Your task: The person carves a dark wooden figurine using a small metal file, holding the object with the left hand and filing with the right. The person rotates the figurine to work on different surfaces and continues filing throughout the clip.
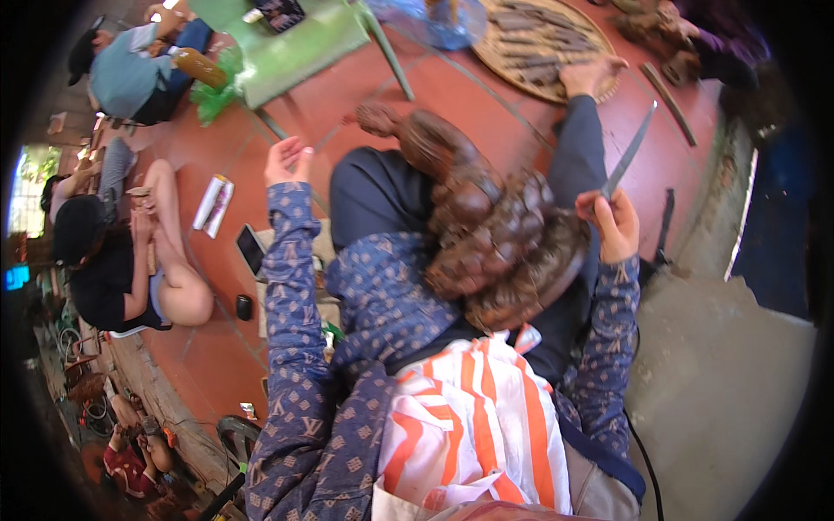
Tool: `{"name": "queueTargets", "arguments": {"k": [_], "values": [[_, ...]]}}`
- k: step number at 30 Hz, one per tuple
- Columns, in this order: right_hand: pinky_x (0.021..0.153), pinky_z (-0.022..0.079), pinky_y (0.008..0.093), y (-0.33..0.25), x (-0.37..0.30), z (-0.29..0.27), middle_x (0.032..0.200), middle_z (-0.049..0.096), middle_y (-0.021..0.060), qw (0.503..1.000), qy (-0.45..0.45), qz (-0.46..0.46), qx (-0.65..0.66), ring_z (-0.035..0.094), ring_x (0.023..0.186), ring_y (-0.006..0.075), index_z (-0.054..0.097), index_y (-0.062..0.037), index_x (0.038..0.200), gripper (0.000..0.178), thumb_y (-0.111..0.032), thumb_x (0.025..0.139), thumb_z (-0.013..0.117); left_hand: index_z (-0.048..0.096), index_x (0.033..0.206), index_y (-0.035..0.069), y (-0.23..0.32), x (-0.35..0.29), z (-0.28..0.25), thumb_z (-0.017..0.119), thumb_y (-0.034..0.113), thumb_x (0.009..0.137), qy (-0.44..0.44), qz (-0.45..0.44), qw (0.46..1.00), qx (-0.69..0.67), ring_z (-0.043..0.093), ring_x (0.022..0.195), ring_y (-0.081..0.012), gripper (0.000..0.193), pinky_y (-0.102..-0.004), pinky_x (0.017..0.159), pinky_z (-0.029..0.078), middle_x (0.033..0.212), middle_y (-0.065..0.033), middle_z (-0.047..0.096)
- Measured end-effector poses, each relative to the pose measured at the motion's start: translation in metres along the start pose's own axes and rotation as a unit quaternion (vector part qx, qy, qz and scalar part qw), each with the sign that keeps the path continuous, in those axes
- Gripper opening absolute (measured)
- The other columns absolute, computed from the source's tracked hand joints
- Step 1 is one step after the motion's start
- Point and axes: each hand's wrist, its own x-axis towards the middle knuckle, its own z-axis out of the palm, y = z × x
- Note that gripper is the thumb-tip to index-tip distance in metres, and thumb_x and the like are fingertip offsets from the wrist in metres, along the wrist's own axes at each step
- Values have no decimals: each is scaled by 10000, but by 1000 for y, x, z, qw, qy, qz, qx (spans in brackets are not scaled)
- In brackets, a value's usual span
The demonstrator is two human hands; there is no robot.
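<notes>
My right hand [611, 221] is closed round the lower end of a long, tapered metal blade [632, 154]. Its tip points up and away from me; whether it is a knife or a file I cannot make out. A dark brown carved wooden sculpture [491, 230], knobbly and rounded, rests across my lap between my legs, with its slimmer end reaching away to the upper left. My left hand [289, 162] is raised beyond my left knee, fingers loosely bent and apart from the thumb, with nothing in it. Neither hand touches the sculpture.
A round woven tray [482, 54] with several carving tools lies ahead by my right foot. A wooden stick [669, 104] lies right of it. A green plastic chair [304, 43] stands far left. Other people sit left and at the back. A black computer mouse [244, 306] lies at left.
</notes>
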Motion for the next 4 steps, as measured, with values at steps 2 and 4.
{"name": "queueTargets", "arguments": {"k": [2, 4], "values": [[803, 527, 288, 3, 7, 8, 983, 675, 122, 1000, -19, 1, 10, 638, 870, 155, 538, -8, 973, 131, -138, 991, 542, 563, 1237, 59, 2, 29, 1, 707, 188, 877, 14, 106, 988, 113, 606, 1062, -280, 408, -381, 937, 483, 1152, -121, 626], [829, 526, 300, 10, 2, 5, 1005, 676, 146, 999, -44, 25, -10, 642, 897, 161, 534, -31, 991, 181, -199, 967, 600, 564, 1258, 101, -4, 46, 9, 693, 260, 890, 25, 183, 956, 228, 577, 1122, -359, 421, -443, 1046, 406, 1183, -109, 634]]}}
